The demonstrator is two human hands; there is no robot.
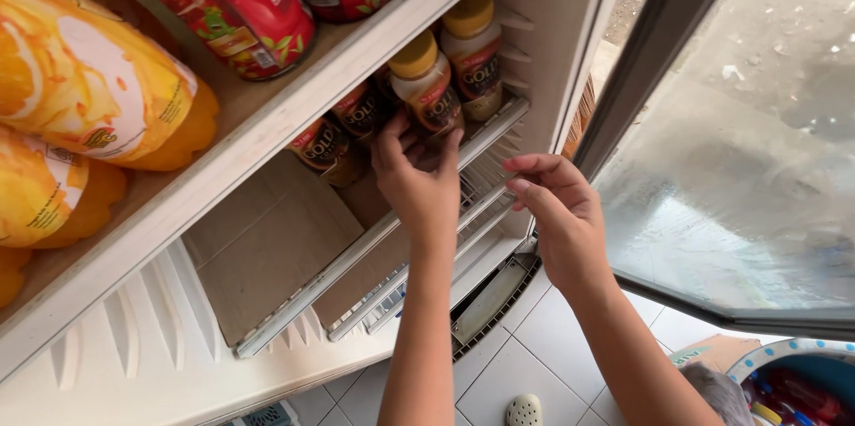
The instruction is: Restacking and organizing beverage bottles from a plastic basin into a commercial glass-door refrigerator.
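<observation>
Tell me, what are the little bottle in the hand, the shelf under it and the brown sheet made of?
The small bottle held by the left hand looks like plastic: glossy printed wrap, smooth yellow cap. The wire shelf seems to be metal with a white coating, thin straight bars. The brown sheet looks like cardboard: dull, flat, with fold lines. The right hand holds nothing.

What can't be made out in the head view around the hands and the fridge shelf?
- Left hand: its palm covers the lower part of the yellow-capped bottle, so the grip is unclear.
- Dark bottles behind: largely hidden under the upper shelf.
- Right hand: near the wire rack; contact cannot be told.
- Orange bottles: cut off by the left edge.
- Tub, bottom right: cut off by the frame.
</observation>
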